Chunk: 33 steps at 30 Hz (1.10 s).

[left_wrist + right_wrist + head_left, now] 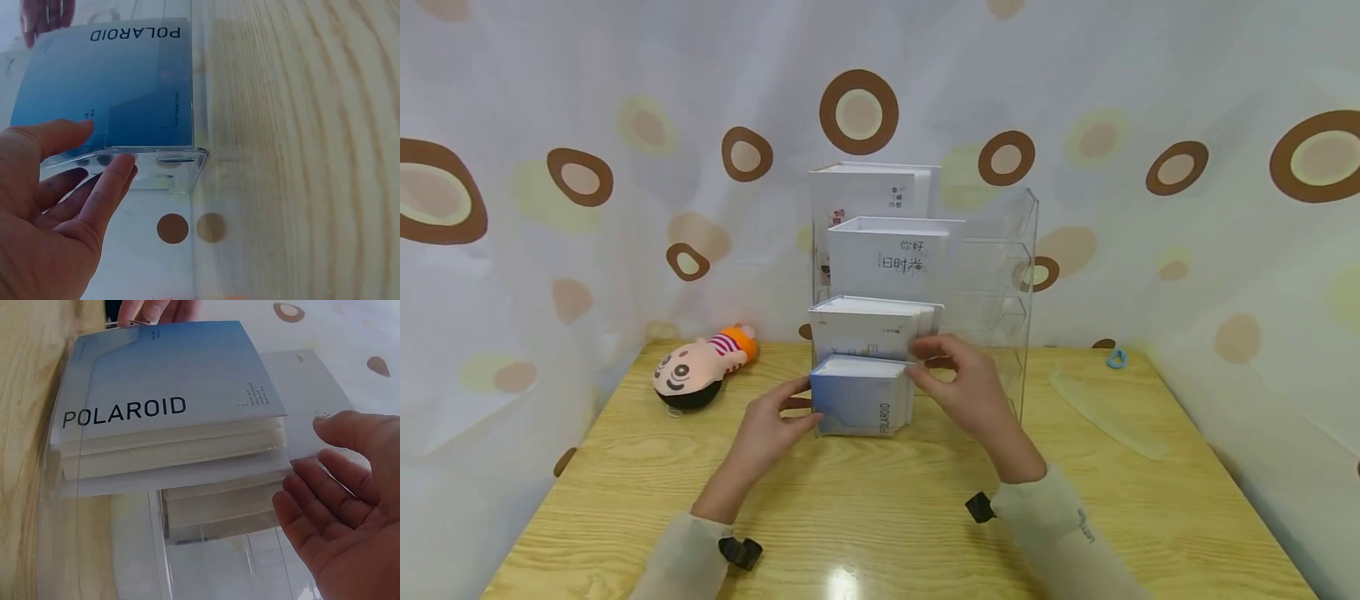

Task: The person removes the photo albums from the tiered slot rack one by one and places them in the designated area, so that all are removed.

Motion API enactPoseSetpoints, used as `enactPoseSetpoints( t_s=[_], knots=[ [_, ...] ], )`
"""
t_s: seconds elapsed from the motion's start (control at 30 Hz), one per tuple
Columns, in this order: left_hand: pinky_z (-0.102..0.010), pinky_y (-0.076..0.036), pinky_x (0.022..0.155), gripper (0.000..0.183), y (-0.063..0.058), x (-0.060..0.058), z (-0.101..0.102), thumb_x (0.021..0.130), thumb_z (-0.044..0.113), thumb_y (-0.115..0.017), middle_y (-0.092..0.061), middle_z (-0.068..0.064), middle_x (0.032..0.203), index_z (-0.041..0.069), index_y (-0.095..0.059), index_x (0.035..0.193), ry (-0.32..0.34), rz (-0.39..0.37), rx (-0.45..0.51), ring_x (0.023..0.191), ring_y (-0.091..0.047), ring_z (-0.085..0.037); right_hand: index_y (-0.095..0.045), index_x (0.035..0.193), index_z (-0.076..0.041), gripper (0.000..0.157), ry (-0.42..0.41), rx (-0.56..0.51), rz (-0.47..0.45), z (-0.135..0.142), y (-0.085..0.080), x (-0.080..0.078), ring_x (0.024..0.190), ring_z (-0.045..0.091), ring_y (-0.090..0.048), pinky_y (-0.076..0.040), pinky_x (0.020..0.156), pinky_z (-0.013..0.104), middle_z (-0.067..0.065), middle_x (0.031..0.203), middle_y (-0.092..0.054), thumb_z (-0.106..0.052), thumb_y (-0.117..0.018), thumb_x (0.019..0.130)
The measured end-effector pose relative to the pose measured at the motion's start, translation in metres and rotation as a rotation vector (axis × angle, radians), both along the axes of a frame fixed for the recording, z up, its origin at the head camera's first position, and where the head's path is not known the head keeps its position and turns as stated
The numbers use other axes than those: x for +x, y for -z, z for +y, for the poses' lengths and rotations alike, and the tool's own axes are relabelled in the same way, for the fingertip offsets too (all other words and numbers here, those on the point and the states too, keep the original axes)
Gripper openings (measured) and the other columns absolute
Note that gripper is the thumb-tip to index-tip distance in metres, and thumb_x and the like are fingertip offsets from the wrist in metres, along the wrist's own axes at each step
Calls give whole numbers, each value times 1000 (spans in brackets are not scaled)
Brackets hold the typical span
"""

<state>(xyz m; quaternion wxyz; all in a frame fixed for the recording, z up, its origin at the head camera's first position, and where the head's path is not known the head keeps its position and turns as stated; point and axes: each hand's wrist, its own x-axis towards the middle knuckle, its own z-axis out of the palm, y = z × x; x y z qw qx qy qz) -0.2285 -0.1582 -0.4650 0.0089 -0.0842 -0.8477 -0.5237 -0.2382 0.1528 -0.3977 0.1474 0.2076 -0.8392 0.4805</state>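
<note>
A blue-and-white book marked POLAROID [857, 398] stands in the lowest tier of a clear stepped rack [1028, 275]. My left hand [771, 423] is at its left side. In the left wrist view, the thumb [65, 134] lies over the cover, and the other fingers extend along the clear side wall [178, 169]. At the book's upper right corner is my right hand [958, 383], its fingers spread loosely beside the page edges. The right wrist view shows that palm [350, 519] with nothing in it.
Behind stand more white books in rising tiers: a low one [865, 329], a middle one [887, 258] and a tall one [872, 190]. A plush doll [700, 371] lies left on the wooden table [880, 508]. To the right are a pale strip [1105, 417] and a small blue item [1117, 358].
</note>
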Motion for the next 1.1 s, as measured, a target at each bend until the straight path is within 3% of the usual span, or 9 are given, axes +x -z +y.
enactPoseSetpoints(
  t_s=[0.47, 0.93, 1.1],
  knots=[
    [-56, -63, 112, 57, 7, 1, 1, 100, 4, -82, -71, -17, 154, 5, -65, 155, -45, 19, -65, 128, -76, -37, -76, 131, -4, 34, 10, 46, -32, -6, 6, 1, 116, 34, -78, -67, 103, 54, 15, 128, -80, -14, -87, 100],
    [-52, -67, 105, 49, 11, 2, 0, 101, 1, -81, -74, -18, 147, 3, -70, 149, -44, 44, -98, 120, -79, -34, -78, 128, -4, 34, -15, 44, -32, -17, 17, 2, 108, 33, -79, -69, 96, 54, 15, 125, -78, -13, -89, 97],
    [-52, -67, 106, 49, 11, 0, 2, 101, 2, -81, -74, -19, 147, 2, -70, 149, -41, 48, -104, 123, -78, -35, -77, 132, -4, 38, -6, 34, -81, -18, 21, 0, 110, 38, -81, -70, 93, 55, 19, 130, -78, -14, -89, 97]
  ],
)
